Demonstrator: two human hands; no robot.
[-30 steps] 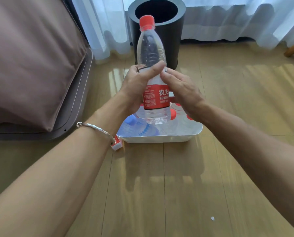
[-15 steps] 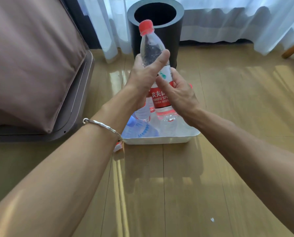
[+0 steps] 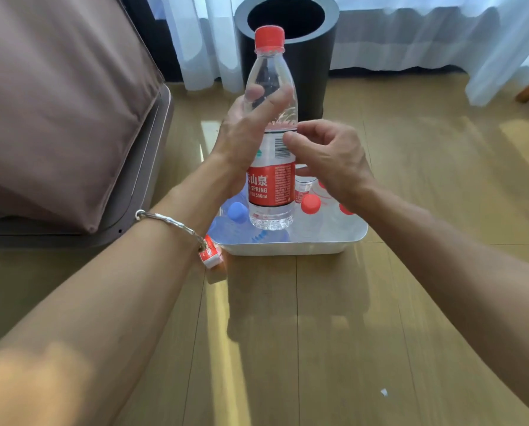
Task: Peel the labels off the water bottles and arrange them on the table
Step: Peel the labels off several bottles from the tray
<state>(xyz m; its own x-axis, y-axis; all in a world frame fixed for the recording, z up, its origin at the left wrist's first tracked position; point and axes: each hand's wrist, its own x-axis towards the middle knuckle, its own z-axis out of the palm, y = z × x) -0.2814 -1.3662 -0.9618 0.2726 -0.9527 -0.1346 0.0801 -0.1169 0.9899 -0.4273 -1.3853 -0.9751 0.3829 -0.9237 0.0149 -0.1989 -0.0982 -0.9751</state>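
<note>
Water bottle (image 3: 271, 215), clear ribbed plastic with a red screw cap (image 3: 269, 36), is held upright in the air above the tray (image 3: 288, 248), its base hanging just over the bottles lying there. A glossy label (image 3: 272, 186) wraps its middle, white with a barcode on top and red with white print below. The left hand (image 3: 244, 139) has its grip wrapped around the smooth upper body of the bottle, thumb laid across the front, fingers seen through the plastic. The right hand (image 3: 331, 155) sits beside the label with fingers curled and its thumb tip against the white barcode part; whether that grip pinches the label edge I cannot tell.

The tray is shallow, white and round-cornered. It rests on the worktop (image 3: 318, 333) of glossy wood planks and holds a blue-capped bottle (image 3: 238, 212) and a red-capped bottle (image 3: 311, 204). A crumpled red and white peeled label (image 3: 209, 253) lies just beside the tray's near left corner. A thin silver bracelet (image 3: 171, 224) circles the left wrist. A dark cylindrical bin (image 3: 312, 66) stands behind the tray, before sheer white curtains (image 3: 410, 26). A brown fabric cushion (image 3: 57, 103) is at left.
</note>
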